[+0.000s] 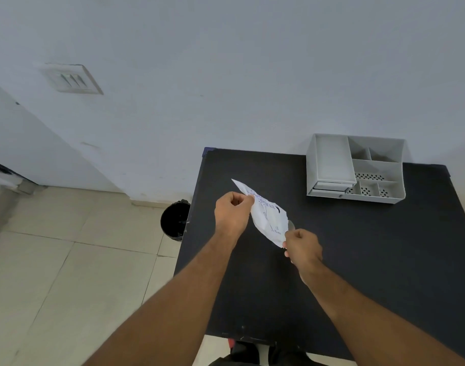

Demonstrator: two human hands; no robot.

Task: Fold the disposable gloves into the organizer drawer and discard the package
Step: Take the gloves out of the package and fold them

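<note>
A white glove package (267, 215) with blue print hangs above the black table (358, 247), held slantwise between both hands. My left hand (232, 212) pinches its upper left edge. My right hand (302, 247) grips its lower right corner, where a bit of clear film (291, 225) shows. The grey organizer (355, 169) stands at the table's far right against the wall, with a large tray on the left, small drawers (329, 187) under it and several open compartments on the right. No loose gloves can be seen.
A black bin (174, 220) with a dark liner stands on the tiled floor just left of the table. The white wall runs behind the table. A switch plate (73, 79) is on the wall at upper left.
</note>
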